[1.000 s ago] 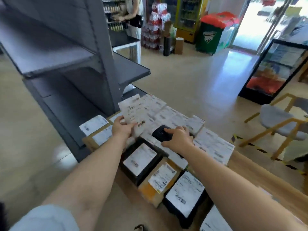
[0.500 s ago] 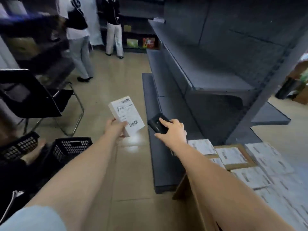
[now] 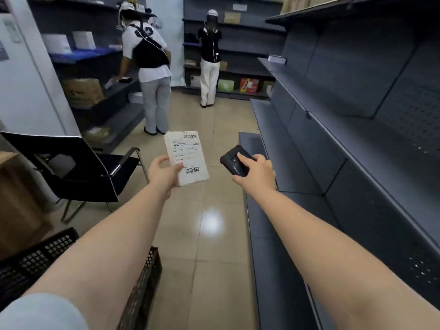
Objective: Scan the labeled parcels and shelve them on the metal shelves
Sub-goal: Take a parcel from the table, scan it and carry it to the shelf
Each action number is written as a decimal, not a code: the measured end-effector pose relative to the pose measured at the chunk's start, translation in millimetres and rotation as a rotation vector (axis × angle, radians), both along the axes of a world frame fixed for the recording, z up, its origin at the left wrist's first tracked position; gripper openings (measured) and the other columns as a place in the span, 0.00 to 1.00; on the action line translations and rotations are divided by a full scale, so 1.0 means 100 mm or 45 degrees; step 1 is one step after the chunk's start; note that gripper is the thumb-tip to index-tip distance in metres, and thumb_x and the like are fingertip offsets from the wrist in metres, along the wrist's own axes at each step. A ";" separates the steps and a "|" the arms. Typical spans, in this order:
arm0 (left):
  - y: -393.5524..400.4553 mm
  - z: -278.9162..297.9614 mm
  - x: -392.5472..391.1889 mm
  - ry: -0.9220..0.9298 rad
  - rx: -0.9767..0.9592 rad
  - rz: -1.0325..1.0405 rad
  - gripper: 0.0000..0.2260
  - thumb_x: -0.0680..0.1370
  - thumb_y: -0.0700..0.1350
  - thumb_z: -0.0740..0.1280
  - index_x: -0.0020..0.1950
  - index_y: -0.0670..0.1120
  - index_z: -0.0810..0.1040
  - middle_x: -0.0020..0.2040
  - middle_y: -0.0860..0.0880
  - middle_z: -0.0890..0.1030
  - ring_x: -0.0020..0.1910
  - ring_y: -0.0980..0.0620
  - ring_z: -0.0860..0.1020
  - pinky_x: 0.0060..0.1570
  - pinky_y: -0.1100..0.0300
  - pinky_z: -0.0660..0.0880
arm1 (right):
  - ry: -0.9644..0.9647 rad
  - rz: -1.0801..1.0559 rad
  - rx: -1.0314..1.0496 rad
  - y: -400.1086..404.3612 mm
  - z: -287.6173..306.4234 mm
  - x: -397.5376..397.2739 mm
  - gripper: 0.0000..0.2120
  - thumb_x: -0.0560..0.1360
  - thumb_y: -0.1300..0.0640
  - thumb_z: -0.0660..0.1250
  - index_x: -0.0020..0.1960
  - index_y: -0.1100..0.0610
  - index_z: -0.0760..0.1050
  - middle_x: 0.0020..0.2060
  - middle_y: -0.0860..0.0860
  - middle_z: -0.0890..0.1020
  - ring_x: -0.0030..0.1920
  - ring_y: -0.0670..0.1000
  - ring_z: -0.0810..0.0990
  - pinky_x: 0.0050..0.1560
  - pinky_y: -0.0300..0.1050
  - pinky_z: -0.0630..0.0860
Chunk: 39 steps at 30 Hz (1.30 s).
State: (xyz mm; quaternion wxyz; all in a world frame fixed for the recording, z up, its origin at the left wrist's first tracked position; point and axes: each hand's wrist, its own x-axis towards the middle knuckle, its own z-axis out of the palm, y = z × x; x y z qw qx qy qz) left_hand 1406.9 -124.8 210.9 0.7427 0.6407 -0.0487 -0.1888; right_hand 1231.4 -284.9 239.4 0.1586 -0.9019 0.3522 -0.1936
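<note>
My left hand (image 3: 164,173) grips a small white parcel (image 3: 188,158) by its lower left corner, label and barcodes facing up, held out over the floor. A short gap to its right, my right hand (image 3: 258,173) holds a black handheld scanner (image 3: 234,161), forefinger lying on its top, its front end pointing toward the parcel. The dark grey metal shelves (image 3: 333,129) run along the right side, bare apart from a small white box (image 3: 276,59) far back on an upper level.
A black chair (image 3: 78,167) stands at the left and a black plastic crate (image 3: 142,289) sits low by my left arm. Two people (image 3: 152,75) (image 3: 210,60) stand at further shelves down the tiled aisle (image 3: 209,234).
My view swung left from the parcel pile to the aisle along the shelves. Both hands lifted away from the pile, the left with the white parcel, the right with the scanner.
</note>
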 end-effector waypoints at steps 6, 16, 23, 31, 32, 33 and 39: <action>-1.38 0.33 1.27 -0.250 -0.047 0.113 0.21 0.75 0.35 0.73 0.65 0.42 0.72 0.49 0.43 0.79 0.50 0.43 0.82 0.41 0.48 0.81 | -0.129 0.034 -0.055 -1.30 0.32 1.28 0.32 0.72 0.43 0.72 0.73 0.38 0.65 0.66 0.51 0.69 0.65 0.56 0.65 0.65 0.52 0.66; -3.27 0.83 3.62 -0.299 -0.105 0.332 0.19 0.74 0.41 0.75 0.61 0.50 0.72 0.50 0.45 0.82 0.49 0.48 0.83 0.51 0.47 0.82 | -0.337 0.199 0.037 -3.16 0.66 3.80 0.32 0.71 0.44 0.73 0.73 0.38 0.66 0.66 0.49 0.69 0.64 0.54 0.64 0.67 0.54 0.66; -4.60 0.71 5.51 -0.229 -0.136 0.131 0.19 0.74 0.37 0.75 0.61 0.45 0.72 0.47 0.48 0.81 0.52 0.43 0.83 0.50 0.39 0.81 | -0.398 0.131 -0.002 -4.58 0.80 5.67 0.32 0.73 0.43 0.72 0.74 0.40 0.65 0.67 0.49 0.68 0.66 0.55 0.63 0.66 0.51 0.64; -6.60 1.31 7.42 -0.280 -0.154 -0.086 0.19 0.74 0.41 0.75 0.60 0.49 0.71 0.52 0.47 0.81 0.51 0.45 0.83 0.46 0.44 0.83 | -0.508 -0.085 0.038 -6.39 1.13 7.41 0.32 0.71 0.44 0.74 0.72 0.39 0.67 0.68 0.49 0.68 0.67 0.54 0.64 0.65 0.55 0.69; -6.86 1.33 7.61 -0.278 -0.150 -0.110 0.18 0.75 0.42 0.75 0.59 0.50 0.71 0.54 0.47 0.81 0.51 0.45 0.83 0.44 0.46 0.83 | -0.524 -0.103 0.050 -6.59 1.13 7.58 0.32 0.71 0.44 0.75 0.72 0.39 0.68 0.68 0.49 0.68 0.67 0.54 0.63 0.66 0.56 0.68; -7.12 1.33 7.79 -0.268 -0.142 -0.130 0.18 0.75 0.42 0.75 0.59 0.50 0.71 0.55 0.46 0.81 0.52 0.45 0.83 0.43 0.47 0.83 | -0.536 -0.120 0.069 -6.80 1.12 7.75 0.32 0.71 0.45 0.75 0.72 0.40 0.68 0.68 0.49 0.68 0.67 0.54 0.63 0.66 0.55 0.68; -8.81 1.44 8.70 -0.260 -0.206 -0.128 0.21 0.76 0.42 0.74 0.65 0.46 0.71 0.59 0.47 0.79 0.52 0.47 0.82 0.50 0.46 0.82 | -0.645 -0.127 0.092 -8.18 1.15 8.69 0.32 0.71 0.45 0.75 0.72 0.39 0.68 0.69 0.48 0.68 0.68 0.53 0.62 0.63 0.53 0.67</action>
